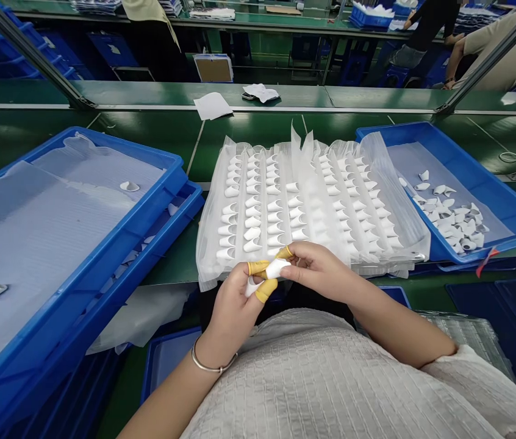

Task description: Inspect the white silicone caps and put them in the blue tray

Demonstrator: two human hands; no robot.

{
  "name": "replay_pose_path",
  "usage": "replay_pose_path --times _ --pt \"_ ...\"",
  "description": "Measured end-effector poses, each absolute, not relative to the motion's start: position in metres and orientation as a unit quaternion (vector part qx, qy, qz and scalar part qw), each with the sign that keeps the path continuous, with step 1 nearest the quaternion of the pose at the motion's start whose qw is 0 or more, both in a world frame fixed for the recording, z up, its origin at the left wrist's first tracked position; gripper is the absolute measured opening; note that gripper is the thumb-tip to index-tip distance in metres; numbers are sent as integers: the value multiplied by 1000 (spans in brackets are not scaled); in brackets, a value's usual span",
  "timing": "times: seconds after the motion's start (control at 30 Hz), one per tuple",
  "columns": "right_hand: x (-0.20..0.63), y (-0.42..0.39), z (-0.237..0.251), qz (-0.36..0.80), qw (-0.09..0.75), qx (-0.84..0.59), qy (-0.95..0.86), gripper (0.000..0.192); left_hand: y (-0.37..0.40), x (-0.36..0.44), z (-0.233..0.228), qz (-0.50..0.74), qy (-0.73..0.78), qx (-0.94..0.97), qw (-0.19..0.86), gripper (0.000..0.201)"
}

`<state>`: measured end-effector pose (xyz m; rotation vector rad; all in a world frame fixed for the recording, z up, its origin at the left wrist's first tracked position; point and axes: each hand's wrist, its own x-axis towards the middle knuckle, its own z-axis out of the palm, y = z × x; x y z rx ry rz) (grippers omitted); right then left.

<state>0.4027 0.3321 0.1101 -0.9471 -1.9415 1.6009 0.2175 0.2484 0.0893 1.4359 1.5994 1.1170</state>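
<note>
Both my hands meet at the front edge of a tray (258, 194) lined with thin white sheeting, where many small white scoop-shaped plastic caps stand in rows. My left hand (240, 299), with yellow finger cots on its fingertips, is closed on a white plastic cap (252, 286). Between the two hands sits another white plastic cap (277, 268), which my right hand (315, 268) pinches by its right end; a yellow cot shows on one of its fingers. Left fingertips touch this cap too. Finger parts behind the caps are hidden.
At right, a blue bin (491, 183) holds a heap of loose white caps (459, 222). Stacked blue trays (148, 160) stand at left, with a few white pieces on the liner. Papers (213, 106) lie on the ledge beyond. Several people work at the far bench.
</note>
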Motion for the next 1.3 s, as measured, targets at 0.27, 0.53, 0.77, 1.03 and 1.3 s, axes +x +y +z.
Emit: replay_pose_path --times 0.27,0.53,0.77,1.03,1.3 --pt "409 330 108 526 227 -325 -752 34 247 217 84 440 621 533 371 14" --pt "402 330 107 540 210 -350 -736 36 246 217 87 437 606 587 313 12" --pt "405 328 110 490 236 -304 -782 26 245 214 84 440 619 526 382 16" --pt "401 332 104 517 205 -343 -757 44 243 215 87 448 592 605 287 12" --pt "403 330 111 512 217 -308 -772 23 243 213 83 435 623 534 370 17"
